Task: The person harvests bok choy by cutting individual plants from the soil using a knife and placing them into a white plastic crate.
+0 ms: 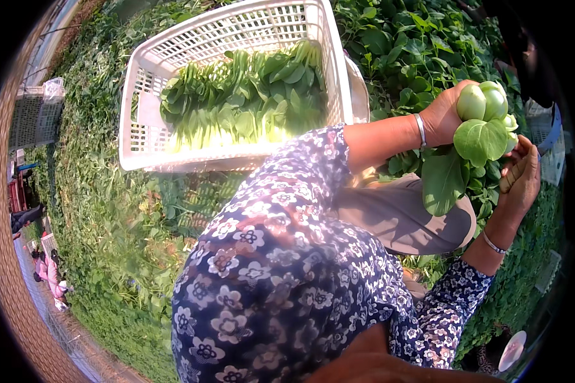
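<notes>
My left hand, with a pale band at its wrist, grips a bunch of bok choy. The pale, rounded stem bases point up and the broad green leaves hang over my bent knee. Close against the lower right side of the bunch is my right hand, its fingers curled. A tan strip shows across its palm or fingers; what it is cannot be made out. Whether the right fingers hold a stem is unclear. Behind my left arm stands a white plastic crate with bok choy packed in rows.
Leafy plants surround me on the ground. More crates stand at the far left, and another white crate at the right. A person in pink is far left. A woven brim borders the view.
</notes>
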Action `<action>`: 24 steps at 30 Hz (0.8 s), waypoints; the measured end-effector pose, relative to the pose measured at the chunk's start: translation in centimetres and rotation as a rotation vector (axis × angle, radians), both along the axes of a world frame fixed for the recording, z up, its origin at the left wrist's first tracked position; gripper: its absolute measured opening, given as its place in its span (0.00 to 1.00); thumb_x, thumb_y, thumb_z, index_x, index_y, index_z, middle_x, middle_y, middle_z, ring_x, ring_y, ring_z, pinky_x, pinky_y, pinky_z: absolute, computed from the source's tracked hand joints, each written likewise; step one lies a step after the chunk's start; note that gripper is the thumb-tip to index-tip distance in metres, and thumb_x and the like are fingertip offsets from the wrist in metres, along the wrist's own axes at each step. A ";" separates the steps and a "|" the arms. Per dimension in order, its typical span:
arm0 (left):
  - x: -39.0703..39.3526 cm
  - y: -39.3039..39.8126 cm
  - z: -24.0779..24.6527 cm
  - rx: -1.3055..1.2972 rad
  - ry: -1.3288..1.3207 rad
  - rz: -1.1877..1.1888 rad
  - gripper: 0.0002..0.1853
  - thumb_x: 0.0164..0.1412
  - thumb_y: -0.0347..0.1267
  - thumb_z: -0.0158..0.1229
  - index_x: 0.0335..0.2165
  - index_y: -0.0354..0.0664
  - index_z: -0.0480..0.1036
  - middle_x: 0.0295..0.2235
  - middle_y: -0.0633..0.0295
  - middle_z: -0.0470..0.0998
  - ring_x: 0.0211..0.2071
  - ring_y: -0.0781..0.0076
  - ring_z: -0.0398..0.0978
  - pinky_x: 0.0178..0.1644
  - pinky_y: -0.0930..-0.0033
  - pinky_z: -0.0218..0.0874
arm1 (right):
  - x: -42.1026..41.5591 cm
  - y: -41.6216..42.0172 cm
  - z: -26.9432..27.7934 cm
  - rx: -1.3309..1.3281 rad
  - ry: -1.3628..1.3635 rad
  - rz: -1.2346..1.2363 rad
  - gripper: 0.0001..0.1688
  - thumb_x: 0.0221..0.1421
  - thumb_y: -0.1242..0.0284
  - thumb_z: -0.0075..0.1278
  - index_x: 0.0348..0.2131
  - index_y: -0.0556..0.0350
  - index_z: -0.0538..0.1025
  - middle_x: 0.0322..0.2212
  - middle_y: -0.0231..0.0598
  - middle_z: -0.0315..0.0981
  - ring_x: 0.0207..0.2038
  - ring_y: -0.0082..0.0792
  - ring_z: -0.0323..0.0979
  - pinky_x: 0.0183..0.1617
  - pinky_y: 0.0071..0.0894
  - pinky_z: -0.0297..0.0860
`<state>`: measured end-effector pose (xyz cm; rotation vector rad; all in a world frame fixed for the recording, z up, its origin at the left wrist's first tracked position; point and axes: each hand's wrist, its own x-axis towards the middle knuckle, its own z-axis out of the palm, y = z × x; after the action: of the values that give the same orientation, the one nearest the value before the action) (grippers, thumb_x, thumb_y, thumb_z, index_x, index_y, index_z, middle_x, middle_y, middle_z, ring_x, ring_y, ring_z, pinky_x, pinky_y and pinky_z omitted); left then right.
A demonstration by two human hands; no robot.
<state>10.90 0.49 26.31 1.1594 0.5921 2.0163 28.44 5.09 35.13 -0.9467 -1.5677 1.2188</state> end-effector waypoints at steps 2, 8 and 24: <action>-2.1 -1.4 0.4 -0.120 -0.283 -0.348 0.29 0.38 0.25 0.64 0.42 0.42 0.63 0.36 0.65 0.70 0.39 0.77 0.67 0.45 0.72 0.60 | -0.9 -0.1 0.1 0.006 -0.011 -0.005 0.19 0.58 0.65 0.40 0.36 0.66 0.70 0.29 0.40 0.69 0.29 0.23 0.69 0.21 0.13 0.60; -9.6 -5.0 0.5 -0.142 -0.235 -0.219 0.19 0.43 0.21 0.58 0.39 0.35 0.68 0.33 0.62 0.74 0.33 0.75 0.71 0.40 0.70 0.64 | -2.6 -0.7 -0.5 -0.006 -0.102 0.006 0.14 0.56 0.66 0.43 0.34 0.61 0.71 0.25 0.34 0.70 0.23 0.19 0.68 0.18 0.12 0.59; -43.6 -21.2 -17.7 -1.364 0.481 1.205 0.27 0.30 0.28 0.62 0.37 0.37 0.68 0.31 0.57 0.75 0.32 0.64 0.73 0.39 0.69 0.63 | -1.9 -0.9 -3.8 -0.228 -0.127 -0.042 0.13 0.55 0.65 0.45 0.33 0.57 0.70 0.23 0.30 0.69 0.19 0.18 0.66 0.15 0.12 0.57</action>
<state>-32.65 -20.71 8.59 0.2964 2.7894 1.3022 26.50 4.22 31.31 -1.2182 -1.5206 1.3503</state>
